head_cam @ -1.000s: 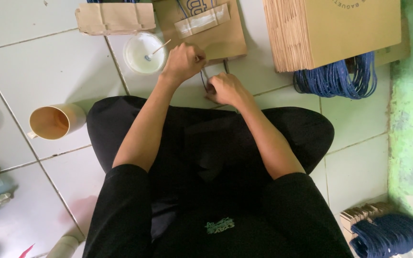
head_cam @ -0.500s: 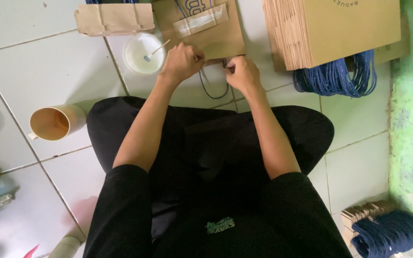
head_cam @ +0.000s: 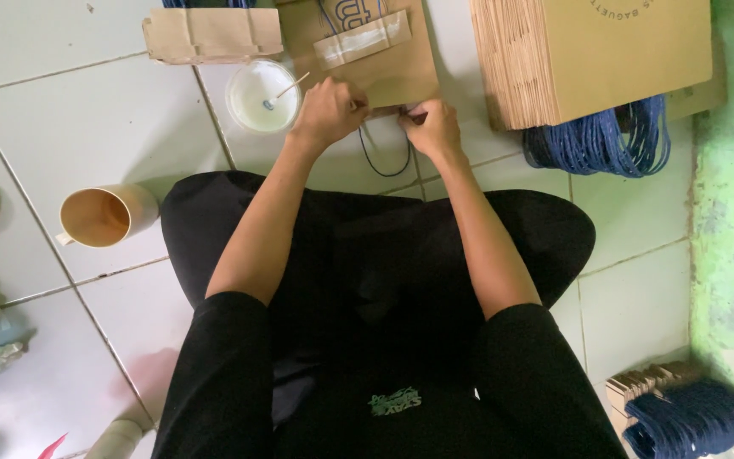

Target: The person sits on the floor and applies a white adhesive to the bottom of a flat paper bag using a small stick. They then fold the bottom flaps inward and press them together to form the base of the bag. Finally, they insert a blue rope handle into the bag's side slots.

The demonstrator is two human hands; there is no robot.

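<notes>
**Head view: both hands working a blue cord handle onto a brown paper bag**

Head camera is looking straight down at a person sitting cross-legged on a white tiled floor (head_cam: 87,119). The flat brown paper bag (head_cam: 401,72) is lying on the tiles right in front of the knees, and both hands are meeting at its near edge.

The left hand (head_cam: 329,110) is curling closed, pinching at the bag's edge where one end of the blue cord handle (head_cam: 382,163) is coming out. The right hand (head_cam: 432,127) is doing the same just beside it, fingers clamping down on the edge and what looks like the other cord end. The cord is hanging between them in a loose loop over the tile.

My take on handling: the bag is looking light and thin, stiff enough to stay flat but easy to crease or tear, so gripping at the folded rim seems safest. The cord is looking soft and floppy, so it wants holding close to its ends.

Around them: a white cup with a stick in it (head_cam: 262,95) is sitting just left of the left hand, a tan mug (head_cam: 104,215) is lying on its side further left, a stack of brown bags (head_cam: 588,55) is sitting on the right, and a bundle of blue cords (head_cam: 601,140) is lying just below it.
</notes>
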